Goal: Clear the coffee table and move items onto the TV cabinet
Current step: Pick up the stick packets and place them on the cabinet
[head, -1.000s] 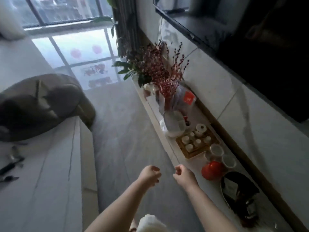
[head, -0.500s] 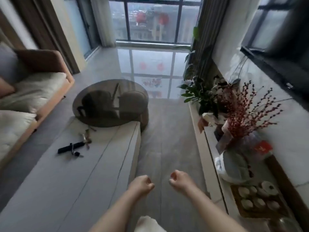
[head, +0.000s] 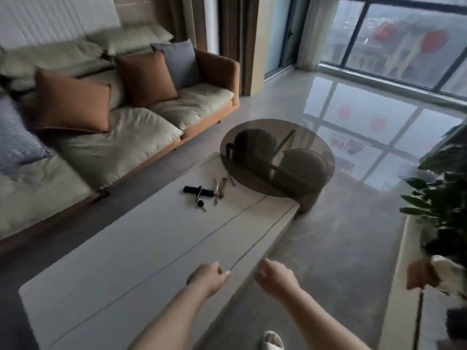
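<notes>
The sofa (head: 106, 117) runs along the far side of the table (head: 141, 248), with a dark strip of floor between them. The table is a long pale slab whose long axis runs from the near left corner away toward the window (head: 394, 39); a thin dark seam follows that axis down its top. Its right edge drops to a wide open stretch of grey floor (head: 341, 236), which lies between the table and the cabinet (head: 404, 286) at the right border of the view. A round smoked-glass top (head: 278, 155) overlaps the table's far end. A plant (head: 444, 198) stands at the cabinet's far part.

Both forearms reach out over the table's near right edge. The left hand (head: 208, 275) is clenched loosely above the tabletop and holds nothing. The right hand (head: 274, 276) is also curled, past the table's edge over the floor, and holds nothing.

Small items lie in a cluster on the table's far half, just short of the glass top. The black stick (head: 198, 191) lies crosswise to the table's axis. The key (head: 201, 203) lies just nearer, touching or almost touching it. The thin tubes (head: 219, 188) lie just beside the stick's right end, pointing toward the glass top.
</notes>
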